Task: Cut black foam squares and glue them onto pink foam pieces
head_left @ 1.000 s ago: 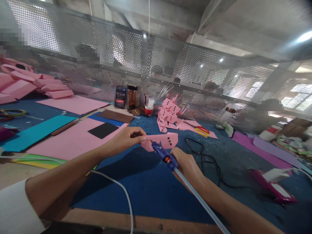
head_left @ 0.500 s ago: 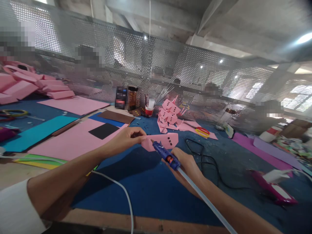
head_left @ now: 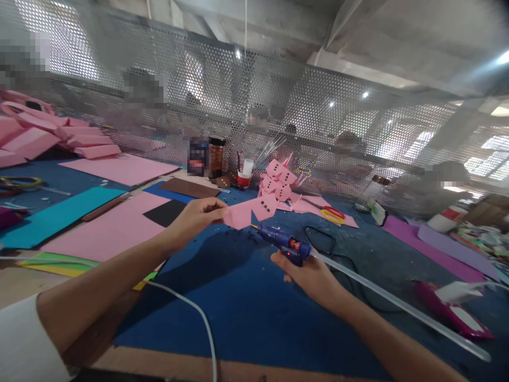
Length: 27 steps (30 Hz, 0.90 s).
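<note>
Between the thumb and fingers of my left hand [head_left: 202,215] is one end of a folded pink paper piece [head_left: 240,212] with small black squares on it. My right hand [head_left: 308,273] is wrapped round the handle of a blue hot glue gun [head_left: 278,239]. Its nozzle points left, just below the pink piece; whether they touch I cannot tell. A long translucent glue stick [head_left: 401,302] sticks out of the gun's back end. Behind the piece stands a cluster of similar folded pink paper shapes [head_left: 278,180].
Pink sheets [head_left: 119,168] and a teal sheet [head_left: 63,215] lie on the left. Red-and-yellow scissors [head_left: 333,215], a black cable [head_left: 318,233] and a magenta glue gun [head_left: 453,307] are to the right. A jar [head_left: 217,158] stands before a perforated metal screen [head_left: 230,95].
The glue gun has moved right and down off the pink piece's face and now lies flatter. My left hand has lifted and tilted the piece slightly.
</note>
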Available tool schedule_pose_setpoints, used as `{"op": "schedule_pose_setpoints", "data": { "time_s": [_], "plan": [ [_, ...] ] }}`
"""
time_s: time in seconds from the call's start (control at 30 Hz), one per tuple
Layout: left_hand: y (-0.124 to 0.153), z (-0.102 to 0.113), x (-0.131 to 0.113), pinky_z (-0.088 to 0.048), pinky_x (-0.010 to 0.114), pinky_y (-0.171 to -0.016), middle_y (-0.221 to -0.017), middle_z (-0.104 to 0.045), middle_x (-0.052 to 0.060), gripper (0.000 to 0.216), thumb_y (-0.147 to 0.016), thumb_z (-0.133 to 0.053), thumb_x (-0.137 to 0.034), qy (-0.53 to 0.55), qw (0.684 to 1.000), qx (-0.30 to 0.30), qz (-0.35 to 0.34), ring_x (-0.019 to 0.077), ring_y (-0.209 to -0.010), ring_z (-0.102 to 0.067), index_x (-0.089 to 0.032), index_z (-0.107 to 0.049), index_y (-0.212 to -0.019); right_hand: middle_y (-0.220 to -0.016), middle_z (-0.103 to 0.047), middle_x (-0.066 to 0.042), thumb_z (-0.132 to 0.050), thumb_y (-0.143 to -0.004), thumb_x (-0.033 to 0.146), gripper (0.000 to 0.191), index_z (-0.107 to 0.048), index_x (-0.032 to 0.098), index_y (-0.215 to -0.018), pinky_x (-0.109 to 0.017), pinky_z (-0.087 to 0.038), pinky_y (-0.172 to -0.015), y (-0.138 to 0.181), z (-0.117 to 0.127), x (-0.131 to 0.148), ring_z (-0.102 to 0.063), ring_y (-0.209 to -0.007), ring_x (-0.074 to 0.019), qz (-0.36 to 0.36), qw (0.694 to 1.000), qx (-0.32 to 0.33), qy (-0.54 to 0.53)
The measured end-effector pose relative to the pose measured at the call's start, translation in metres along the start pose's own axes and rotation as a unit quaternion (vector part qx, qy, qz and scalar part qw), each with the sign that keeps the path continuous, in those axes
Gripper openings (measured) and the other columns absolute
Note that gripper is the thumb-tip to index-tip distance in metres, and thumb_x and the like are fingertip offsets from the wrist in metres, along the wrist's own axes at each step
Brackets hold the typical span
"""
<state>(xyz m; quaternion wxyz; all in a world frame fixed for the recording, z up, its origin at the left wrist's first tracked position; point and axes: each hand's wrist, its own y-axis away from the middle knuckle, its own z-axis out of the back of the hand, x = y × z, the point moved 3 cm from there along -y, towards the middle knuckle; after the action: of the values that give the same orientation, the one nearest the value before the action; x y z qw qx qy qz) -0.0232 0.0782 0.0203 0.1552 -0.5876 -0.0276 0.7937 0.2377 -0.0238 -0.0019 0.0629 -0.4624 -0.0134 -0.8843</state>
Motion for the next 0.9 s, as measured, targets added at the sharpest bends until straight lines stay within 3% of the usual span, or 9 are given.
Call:
{"op": "schedule_pose_setpoints", "data": {
  "time_s": [0.33,0.6,0.9],
  "plan": [
    [-0.02,0.036,0.02,-0.044,0.026,-0.073,-0.08,-0.067,0.0,0.023,-0.072,-0.072,-0.035,0.04,0.991,-0.116,0.053,0.0136,-0.076,-0.056,-0.017,-0.072,-0.086,-0.075,-0.062,0.0,-0.057,-0.083,0.065,0.047,-0.062,0.02,-0.097,-0.028,-0.047,-0.061,-0.032,0.018,-0.031,-0.061,-0.065,-0.0152,-0.047,0.993,0.092,0.056],
    [-0.02,0.041,0.026,-0.044,0.025,-0.075,-0.089,-0.068,0.0,0.017,-0.08,-0.067,-0.036,0.006,0.992,-0.115,0.048,0.0152,-0.085,-0.059,-0.021,-0.07,-0.088,-0.072,-0.062,0.0,-0.055,-0.085,0.063,0.044,-0.062,0.02,-0.091,-0.028,-0.045,-0.064,-0.044,0.032,-0.041,-0.06,-0.067,-0.0153,-0.067,0.987,0.13,0.068],
    [-0.026,0.042,0.039,-0.044,0.026,-0.076,-0.087,-0.067,0.001,0.019,-0.081,-0.067,-0.037,0.012,0.988,-0.117,0.098,0.0161,-0.085,-0.058,-0.019,-0.069,-0.088,-0.072,-0.061,0.0,-0.054,-0.087,0.059,0.041,-0.063,0.019,-0.091,-0.026,-0.043,-0.061,-0.043,0.034,-0.047,-0.056,-0.067,-0.0144,-0.072,0.984,0.157,0.036]
  ]
}}
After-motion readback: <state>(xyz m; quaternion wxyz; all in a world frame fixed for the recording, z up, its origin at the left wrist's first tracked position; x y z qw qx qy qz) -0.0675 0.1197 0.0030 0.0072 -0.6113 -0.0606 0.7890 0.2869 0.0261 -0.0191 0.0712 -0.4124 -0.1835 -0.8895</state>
